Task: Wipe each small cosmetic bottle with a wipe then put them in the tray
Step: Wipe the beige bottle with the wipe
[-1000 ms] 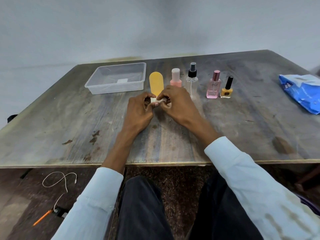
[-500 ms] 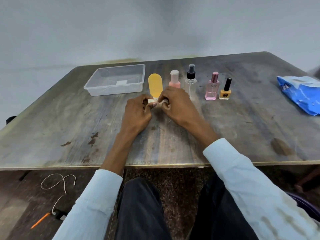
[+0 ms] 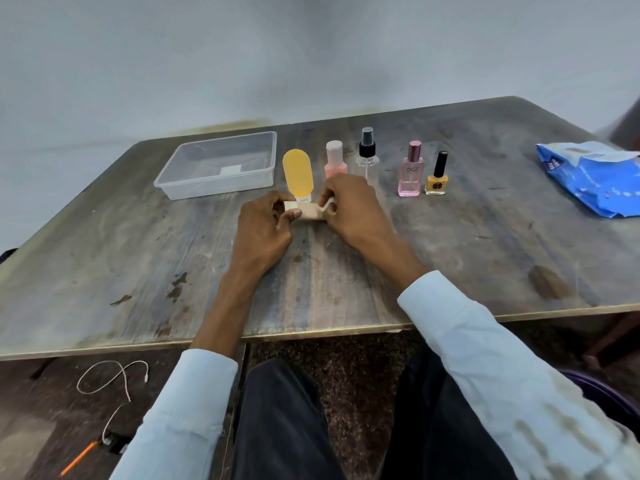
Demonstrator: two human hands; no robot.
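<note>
Both hands, left (image 3: 265,225) and right (image 3: 349,206), pinch a folded wipe (image 3: 309,213) at opposite ends, likely spreading it before wiping the yellow bottle (image 3: 298,172) just behind it.

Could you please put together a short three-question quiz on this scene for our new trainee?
1. True or false: the clear tray already holds a bottle.
2. Which stands furthest to the person's right: (a) the pink perfume bottle, (b) the yellow nail polish bottle, (c) the clear spray bottle?
3. Fill in: the left hand and right hand together hold a small folded ____ in front of the yellow tube.

Key: 1 false; 2 b; 3 wipe.
</note>
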